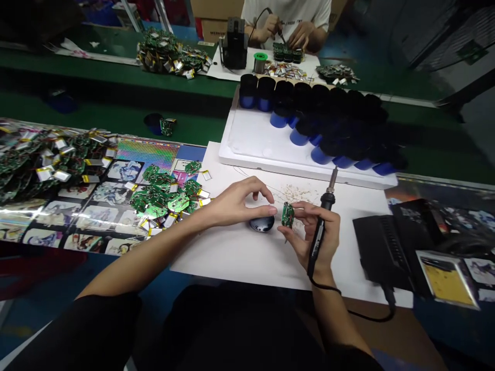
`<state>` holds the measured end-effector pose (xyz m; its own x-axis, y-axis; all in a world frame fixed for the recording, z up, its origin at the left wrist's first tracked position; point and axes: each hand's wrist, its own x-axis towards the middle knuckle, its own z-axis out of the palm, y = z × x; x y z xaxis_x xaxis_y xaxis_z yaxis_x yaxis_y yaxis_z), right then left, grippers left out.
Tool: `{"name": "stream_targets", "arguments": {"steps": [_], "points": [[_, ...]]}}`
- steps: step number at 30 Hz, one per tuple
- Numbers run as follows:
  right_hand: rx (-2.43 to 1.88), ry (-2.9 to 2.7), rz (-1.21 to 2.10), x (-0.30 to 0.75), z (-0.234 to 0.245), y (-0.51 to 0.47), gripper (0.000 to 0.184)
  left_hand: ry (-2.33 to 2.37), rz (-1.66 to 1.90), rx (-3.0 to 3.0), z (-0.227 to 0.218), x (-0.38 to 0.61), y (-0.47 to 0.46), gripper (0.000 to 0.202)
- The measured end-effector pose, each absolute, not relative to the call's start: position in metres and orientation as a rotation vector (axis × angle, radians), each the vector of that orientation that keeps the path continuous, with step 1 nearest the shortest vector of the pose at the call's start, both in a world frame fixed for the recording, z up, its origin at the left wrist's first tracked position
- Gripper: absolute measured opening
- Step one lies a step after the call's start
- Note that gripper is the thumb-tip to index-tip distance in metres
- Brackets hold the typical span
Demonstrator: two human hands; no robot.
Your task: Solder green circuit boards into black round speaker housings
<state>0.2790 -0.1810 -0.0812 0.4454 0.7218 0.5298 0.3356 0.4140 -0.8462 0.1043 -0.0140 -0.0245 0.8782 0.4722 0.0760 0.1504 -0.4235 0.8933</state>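
Board (287, 215) pinched in the right hand (315, 234), iron (327, 201) alongside

The board sits just above the white sheet (240, 263), held between right thumb and fingertips, while the same hand cradles the iron like a pen, its tip angled up and away. That hold keeps the tip clear of skin and parts; a firm pinch at the board's edges leaves its face open. The left hand (235, 206) hovers close, thumb and fingers a narrow gap apart, holding nothing, just beside the board and above a black dome (262, 224). Left of the sheet lies a pile of boards (162, 198) on an illustrated mat (88, 216); beyond stands a foam tray (247, 147) of blue, black-capped tubes (278, 103). A black station (386, 242) sits to the right. Far off, a co-worker's hands (288, 31) work near a solder spool (260, 64). Print on the carton (216, 28) behind is too small to read whole.
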Motion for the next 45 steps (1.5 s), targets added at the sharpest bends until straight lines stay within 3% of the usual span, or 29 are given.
{"name": "stream_targets", "arguments": {"steps": [4, 10, 17, 25, 29, 30, 33, 34, 39, 43, 45], "points": [[-1.155, -1.209, 0.307, 0.272, -0.081, -0.181, 0.071, 0.405, 0.461, 1.931, -0.029, 0.114, -0.035, 0.019], [-1.227, -1.226, 0.297, 0.271, -0.074, -0.184, 0.056, 0.529, 0.614, 1.996, -0.028, 0.113, -0.034, 0.017], [-1.345, -1.338, -0.008, 0.283, -0.078, -0.183, 0.038, 0.258, 0.252, 1.913, -0.018, 0.101, -0.013, 0.023], [-1.162, -1.428, 0.253, 0.275, -0.074, -0.184, 0.063, 0.286, 0.317, 1.83, -0.026, 0.109, -0.027, 0.023], [-1.229, -1.343, 0.264, 0.278, -0.077, -0.186, 0.058, 0.323, 0.388, 1.954, -0.023, 0.103, -0.017, 0.026], [-1.247, -1.313, 0.252, 0.28, -0.078, -0.186, 0.056, 0.345, 0.359, 1.993, -0.023, 0.099, -0.012, 0.032], [-1.273, -1.23, 0.228, 0.284, -0.078, -0.186, 0.049, 0.359, 0.104, 2.086, -0.024, 0.089, -0.001, 0.085], [-1.275, -1.217, 0.23, 0.284, -0.079, -0.186, 0.047, 0.335, 0.019, 2.105, -0.026, 0.088, 0.0, 0.093], [-1.332, -1.274, 0.245, 0.287, -0.085, -0.188, 0.051, 0.363, 0.023, 2.201, -0.038, 0.102, -0.013, 0.068], [-1.396, -1.36, 0.171, 0.288, -0.089, -0.189, 0.053, 0.47, 0.226, 2.222, -0.041, 0.109, -0.019, 0.076], [-1.409, -1.393, 0.145, 0.287, -0.089, -0.187, 0.052, 0.479, 0.305, 2.106, -0.043, 0.107, -0.015, 0.058]]}}
